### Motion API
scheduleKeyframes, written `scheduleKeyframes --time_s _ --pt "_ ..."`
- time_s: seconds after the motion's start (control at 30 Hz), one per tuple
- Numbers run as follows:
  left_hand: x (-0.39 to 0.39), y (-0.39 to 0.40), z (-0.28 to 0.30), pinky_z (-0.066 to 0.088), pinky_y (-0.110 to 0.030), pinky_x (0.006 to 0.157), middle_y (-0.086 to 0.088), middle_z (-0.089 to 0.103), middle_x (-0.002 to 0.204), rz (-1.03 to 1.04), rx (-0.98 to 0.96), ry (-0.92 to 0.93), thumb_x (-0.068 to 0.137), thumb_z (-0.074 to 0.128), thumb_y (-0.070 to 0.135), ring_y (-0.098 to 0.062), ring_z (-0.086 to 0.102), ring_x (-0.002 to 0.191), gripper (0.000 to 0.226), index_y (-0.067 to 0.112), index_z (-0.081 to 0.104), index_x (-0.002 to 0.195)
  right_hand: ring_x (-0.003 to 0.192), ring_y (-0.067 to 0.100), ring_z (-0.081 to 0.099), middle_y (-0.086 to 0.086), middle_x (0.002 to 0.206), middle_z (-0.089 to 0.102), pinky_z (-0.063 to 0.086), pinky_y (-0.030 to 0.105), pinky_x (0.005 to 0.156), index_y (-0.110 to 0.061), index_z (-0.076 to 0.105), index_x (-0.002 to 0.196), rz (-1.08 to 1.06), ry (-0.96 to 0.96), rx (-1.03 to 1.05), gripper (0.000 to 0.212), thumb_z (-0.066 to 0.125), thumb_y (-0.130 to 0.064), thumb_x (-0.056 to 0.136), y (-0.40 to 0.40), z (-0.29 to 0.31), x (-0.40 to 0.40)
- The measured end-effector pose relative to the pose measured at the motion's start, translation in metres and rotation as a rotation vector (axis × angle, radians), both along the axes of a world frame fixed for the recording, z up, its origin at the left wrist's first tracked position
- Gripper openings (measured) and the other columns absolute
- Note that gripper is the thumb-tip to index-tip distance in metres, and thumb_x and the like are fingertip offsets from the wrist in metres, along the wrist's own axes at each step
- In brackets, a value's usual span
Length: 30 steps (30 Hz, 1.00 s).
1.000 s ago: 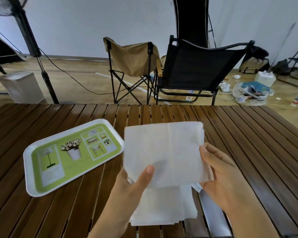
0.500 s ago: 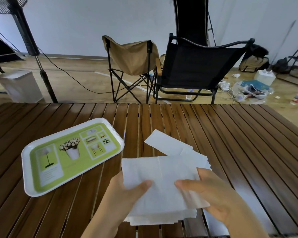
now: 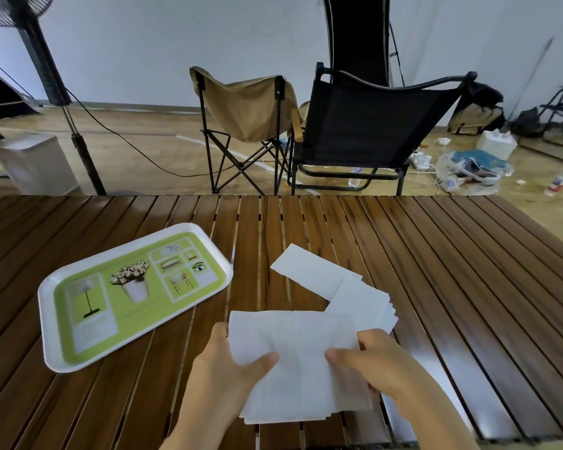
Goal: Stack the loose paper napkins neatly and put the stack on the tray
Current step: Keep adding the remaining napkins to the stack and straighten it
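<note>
Left hand (image 3: 228, 368) and right hand (image 3: 381, 365) pinching napkin stack (image 3: 298, 362) low over table (image 3: 452, 287). More napkins (image 3: 335, 287) lying beyond, tray (image 3: 134, 290) left. Likely light, limp, slippery; gripping both side edges advised.

place: indoor studio-like room | cues: folding camp chairs (image 3: 241, 112), standing fan (image 3: 43, 60), floor clutter (image 3: 468, 167), slatted table (image 3: 403, 254)

Napkin stack (image 3: 301, 362) now lower, flatter.
</note>
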<state>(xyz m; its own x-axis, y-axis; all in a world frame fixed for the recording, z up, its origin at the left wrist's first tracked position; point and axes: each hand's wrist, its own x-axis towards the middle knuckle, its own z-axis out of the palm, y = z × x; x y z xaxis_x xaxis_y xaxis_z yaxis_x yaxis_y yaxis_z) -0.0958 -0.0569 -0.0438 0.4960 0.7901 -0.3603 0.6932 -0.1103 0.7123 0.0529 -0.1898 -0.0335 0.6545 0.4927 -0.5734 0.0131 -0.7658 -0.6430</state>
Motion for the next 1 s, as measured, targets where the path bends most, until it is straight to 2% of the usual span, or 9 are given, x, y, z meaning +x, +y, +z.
scheduleKeyframes --time_s 0.1,0.2,0.33,0.43,0.57,0.67,0.8,0.87,1.0 --pt "0.000 -0.004 -0.004 0.051 -0.027 0.080 0.001 0.054 0.118 0.051 0.068 0.041 0.071 0.072 0.055 -0.014 0.054 0.099 0.071 0.020 0.037 0.123 0.091 0.014 0.054 -0.001 0.106 0.055 0.042 0.022 0.061 -0.015 0.047 0.110 -0.026 -0.068 -0.002 0.039 0.066 -0.038 0.085 0.001 -0.001 -0.005" --pt "0.000 -0.006 -0.010 0.048 -0.035 0.094 -0.003 0.048 0.126 0.091 0.067 0.125 0.067 0.069 0.065 -0.021 0.051 0.115 0.082 0.019 0.035 0.127 0.096 0.015 0.047 -0.002 0.111 0.044 0.046 0.026 0.072 -0.015 0.034 0.122 -0.030 -0.104 -0.032 0.051 0.061 -0.042 0.088 0.002 -0.001 -0.007" --pt "0.008 -0.003 -0.018 0.051 -0.035 0.091 -0.006 0.052 0.128 0.143 -0.104 0.042 0.071 0.071 0.057 -0.024 0.054 0.113 0.086 0.010 0.036 0.133 0.101 0.017 0.045 -0.001 0.115 0.044 0.049 0.034 0.090 -0.012 0.037 0.131 -0.020 -0.062 -0.022 0.050 0.055 -0.040 0.093 0.005 -0.007 -0.005" --pt "0.016 0.002 -0.022 0.052 -0.038 0.089 -0.008 0.052 0.128 0.207 -0.120 -0.027 0.071 0.073 0.054 -0.026 0.054 0.112 0.085 0.011 0.037 0.135 0.100 0.016 0.048 0.001 0.115 0.048 0.044 0.025 0.074 -0.012 0.039 0.124 -0.076 -0.116 0.058 0.043 0.056 -0.037 0.093 0.016 -0.013 -0.006" --pt "0.024 0.003 -0.024 0.051 -0.042 0.092 -0.010 0.052 0.128 0.285 -0.142 -0.080 0.072 0.071 0.057 -0.027 0.054 0.112 0.087 0.010 0.037 0.136 0.093 0.016 0.049 0.004 0.109 0.051 0.039 0.023 0.071 -0.008 0.044 0.117 -0.148 -0.182 0.117 0.037 0.054 -0.035 0.093 0.032 -0.024 -0.002" --pt "0.023 0.005 -0.026 0.051 -0.042 0.092 -0.009 0.052 0.128 0.303 -0.169 -0.118 0.070 0.072 0.057 -0.027 0.054 0.112 0.087 0.011 0.039 0.136 0.080 0.010 0.049 0.001 0.097 0.052 0.036 0.018 0.057 -0.012 0.046 0.105 -0.127 -0.206 0.101 0.031 0.053 -0.040 0.093 0.029 -0.026 0.004" --pt "0.017 0.011 -0.028 0.053 -0.036 0.080 -0.008 0.053 0.126 0.287 -0.189 -0.175 0.072 0.076 0.046 -0.026 0.055 0.110 0.081 0.012 0.039 0.136 0.087 0.013 0.053 -0.002 0.098 0.055 0.040 0.019 0.058 -0.015 0.050 0.103 -0.089 -0.184 0.115 0.035 0.052 -0.048 0.091 0.015 -0.026 0.017" --pt "0.016 0.011 -0.029 0.053 -0.034 0.077 -0.007 0.053 0.125 0.260 -0.171 -0.162 0.073 0.076 0.045 -0.025 0.055 0.108 0.080 0.013 0.039 0.135 0.087 0.016 0.057 0.002 0.097 0.060 0.047 0.026 0.066 -0.012 0.055 0.100 -0.160 -0.189 0.154 0.038 0.049 -0.049 0.093 0.010 -0.034 0.028" --pt "0.016 0.010 -0.026 0.054 -0.038 0.084 -0.007 0.051 0.126 0.261 -0.144 -0.172 0.073 0.074 0.049 -0.025 0.055 0.108 0.078 0.014 0.039 0.133 0.105 0.026 0.055 0.013 0.117 0.057 0.049 0.037 0.082 -0.004 0.052 0.118 -0.356 -0.581 0.009 0.053 0.057 -0.047 0.088 0.005 -0.059 0.050"
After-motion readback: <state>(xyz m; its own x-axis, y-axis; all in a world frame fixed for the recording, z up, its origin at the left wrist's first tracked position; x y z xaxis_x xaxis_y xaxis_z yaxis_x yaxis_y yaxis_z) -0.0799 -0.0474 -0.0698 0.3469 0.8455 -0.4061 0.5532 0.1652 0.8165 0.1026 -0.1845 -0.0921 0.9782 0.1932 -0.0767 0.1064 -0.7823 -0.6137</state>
